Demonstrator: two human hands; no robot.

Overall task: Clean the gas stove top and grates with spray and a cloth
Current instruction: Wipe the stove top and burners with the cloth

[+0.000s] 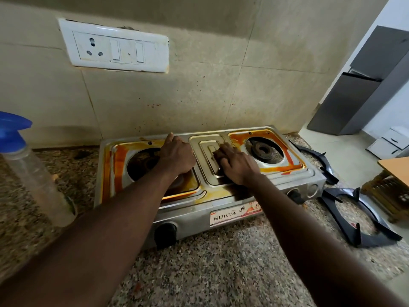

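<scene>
The stained gas stove (190, 214) is pictured on a granite counter (221, 273) beneath both hands. The right hand (236, 165) is laid flat on its centre panel, fingers together. The left hand (177, 156) is stretched over the left burner, its finger curl hidden. Grates (376, 239) are set aside right, a spray bottle (28, 165) left.

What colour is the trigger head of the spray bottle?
The trigger head is blue; the head view shows it, far left.

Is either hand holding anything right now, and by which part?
Nothing visibly held. The right hand rests on the centre panel of the stove; the left hand lies beside the left burner, its palm side hidden.
</scene>
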